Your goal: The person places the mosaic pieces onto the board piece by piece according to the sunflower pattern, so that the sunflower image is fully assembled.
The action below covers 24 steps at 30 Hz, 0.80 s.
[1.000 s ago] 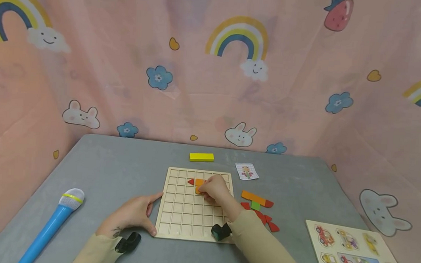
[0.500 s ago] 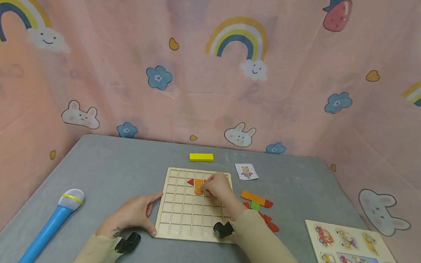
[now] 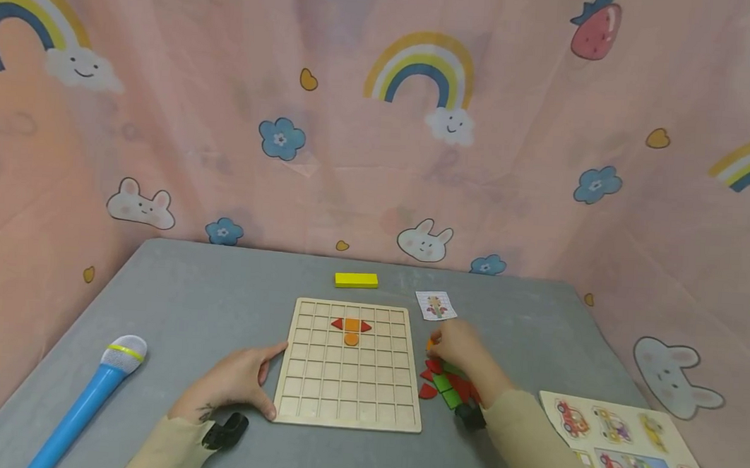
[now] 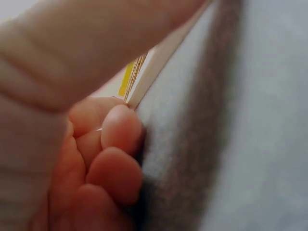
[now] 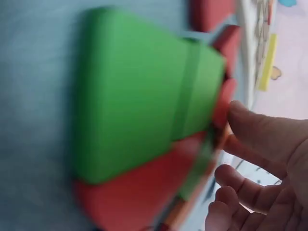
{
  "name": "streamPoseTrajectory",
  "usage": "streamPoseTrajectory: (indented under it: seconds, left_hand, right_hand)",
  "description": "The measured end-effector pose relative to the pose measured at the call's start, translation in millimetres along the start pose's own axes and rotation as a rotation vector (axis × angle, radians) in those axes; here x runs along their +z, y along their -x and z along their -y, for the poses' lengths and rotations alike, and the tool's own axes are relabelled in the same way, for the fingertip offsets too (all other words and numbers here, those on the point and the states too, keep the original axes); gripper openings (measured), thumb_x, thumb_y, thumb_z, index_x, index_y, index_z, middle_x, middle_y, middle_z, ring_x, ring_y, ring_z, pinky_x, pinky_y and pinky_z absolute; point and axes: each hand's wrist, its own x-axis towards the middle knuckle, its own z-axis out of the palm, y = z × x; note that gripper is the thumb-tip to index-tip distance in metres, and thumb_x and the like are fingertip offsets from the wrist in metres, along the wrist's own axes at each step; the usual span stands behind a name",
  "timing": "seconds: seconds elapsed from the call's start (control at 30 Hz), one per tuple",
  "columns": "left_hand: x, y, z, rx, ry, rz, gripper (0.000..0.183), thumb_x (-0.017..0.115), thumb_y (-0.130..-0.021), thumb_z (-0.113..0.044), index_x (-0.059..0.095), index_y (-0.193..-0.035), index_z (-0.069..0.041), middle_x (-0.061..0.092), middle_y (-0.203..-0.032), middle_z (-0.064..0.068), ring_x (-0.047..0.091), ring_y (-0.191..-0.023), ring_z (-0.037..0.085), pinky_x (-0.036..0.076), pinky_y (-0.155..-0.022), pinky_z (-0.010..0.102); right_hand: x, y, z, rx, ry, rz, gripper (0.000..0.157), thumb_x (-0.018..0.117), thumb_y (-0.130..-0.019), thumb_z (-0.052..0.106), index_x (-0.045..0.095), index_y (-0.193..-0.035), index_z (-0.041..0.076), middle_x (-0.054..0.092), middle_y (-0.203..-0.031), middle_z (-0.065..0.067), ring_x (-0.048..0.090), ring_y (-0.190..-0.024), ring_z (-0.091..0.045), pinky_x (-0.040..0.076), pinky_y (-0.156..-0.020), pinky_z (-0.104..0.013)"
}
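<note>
My left hand [image 3: 233,382] rests at the left side of a pale wooden grid board [image 3: 347,395], thumb and forefinger spread along its edge. The left wrist view shows the other fingers curled beside the edge. On the board lie an orange square [image 3: 352,325], an orange rounded piece [image 3: 351,339] just below it, and two red triangles [image 3: 366,327] at its sides. My right hand [image 3: 461,348] is off the board, thumb and forefinger at an orange block [image 3: 430,346], which they seem to pinch; the hand hides most of it. Green blocks [image 3: 446,391] and red pieces [image 3: 427,391] lie below that hand.
A yellow block [image 3: 356,280] lies behind the board, and a small pattern card [image 3: 436,306] behind the right hand. The blue toy microphone [image 3: 89,396] is at the left. A vehicle picture puzzle [image 3: 631,445] lies at the front right, partly under the right sleeve.
My right hand has left the orange rounded piece on the board and moved right to the loose pieces. The red triangle right of the orange square now shows fully. My left hand stays put.
</note>
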Motion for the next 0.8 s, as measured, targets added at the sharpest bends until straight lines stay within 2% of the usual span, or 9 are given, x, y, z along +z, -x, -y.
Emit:
streamPoseTrajectory:
  seconds: [0.13, 0.27, 0.4, 0.6, 0.7, 0.8]
  left_hand:
    - [0.1, 0.4, 1.3, 0.002, -0.005, -0.008, 0.118, 0.092, -0.041, -0.028, 0.037, -0.142, -0.006, 0.048, -0.064, 0.001, 0.037, -0.052, 0.012, 0.031, -0.048, 0.024]
    - [-0.2, 0.3, 0.7, 0.005, -0.005, -0.009, 0.117, 0.092, -0.041, -0.028, 0.037, -0.142, -0.006, 0.048, -0.065, 0.001, 0.038, -0.052, 0.012, 0.031, -0.049, 0.024]
    - [-0.6, 0.2, 0.0, 0.003, -0.002, -0.006, 0.117, 0.092, -0.042, -0.029, 0.037, -0.142, -0.006, 0.049, -0.065, 0.001, 0.038, -0.053, 0.012, 0.031, -0.049, 0.024]
    - [-1.4, 1.0, -0.7, -0.006, 0.010, 0.001, 0.117, 0.092, -0.042, -0.028, 0.036, -0.142, -0.006, 0.048, -0.065, 0.002, 0.037, -0.053, 0.012, 0.031, -0.049, 0.024]
    - [-2.0, 0.9, -0.6, -0.006, 0.011, 0.002, 0.117, 0.092, -0.042, -0.028, 0.036, -0.143, -0.007, 0.048, -0.065, 0.001, 0.037, -0.052, 0.012, 0.031, -0.049, 0.024]
    - [-2.4, 0.9, -0.5, -0.004, 0.008, 0.001, 0.117, 0.092, -0.042, -0.029, 0.036, -0.143, -0.007, 0.049, -0.065, 0.001, 0.037, -0.052, 0.012, 0.031, -0.049, 0.024]
  right_hand:
    - [5.7, 1.4, -5.7, 0.002, -0.032, 0.014, 0.028, 0.076, -0.073, 0.014, 0.071, -0.096, 0.000, 0.068, -0.091, -0.010, 0.061, -0.083, -0.025, 0.049, -0.076, -0.040]
    - [5.5, -1.1, -4.2, 0.023, -0.057, 0.000, 0.015, 0.077, -0.071, 0.010, 0.066, -0.080, 0.004, 0.060, -0.075, -0.006, 0.052, -0.069, -0.021, 0.045, -0.063, -0.034]
    - [-0.9, -6.1, 4.3, 0.021, -0.103, 0.008, 0.018, 0.077, -0.070, 0.008, 0.059, -0.069, 0.008, 0.054, -0.069, -0.004, 0.048, -0.061, -0.019, 0.039, -0.054, -0.030]
    - [-9.3, -16.6, 45.5, -0.105, -0.302, -0.011, 0.007, 0.071, -0.077, 0.007, 0.065, -0.077, 0.005, 0.058, -0.078, -0.005, 0.051, -0.068, -0.018, 0.042, -0.059, -0.030]
    - [-3.3, -22.0, 73.3, -0.190, -0.404, -0.007, 0.005, 0.068, -0.080, 0.004, 0.067, -0.084, 0.002, 0.062, -0.081, -0.006, 0.053, -0.074, -0.017, 0.045, -0.065, -0.029]
    - [6.0, -26.1, 97.8, -0.249, -0.447, 0.001, 0.005, 0.068, -0.080, 0.003, 0.069, -0.085, 0.003, 0.064, -0.082, -0.005, 0.054, -0.075, -0.016, 0.045, -0.066, -0.028]
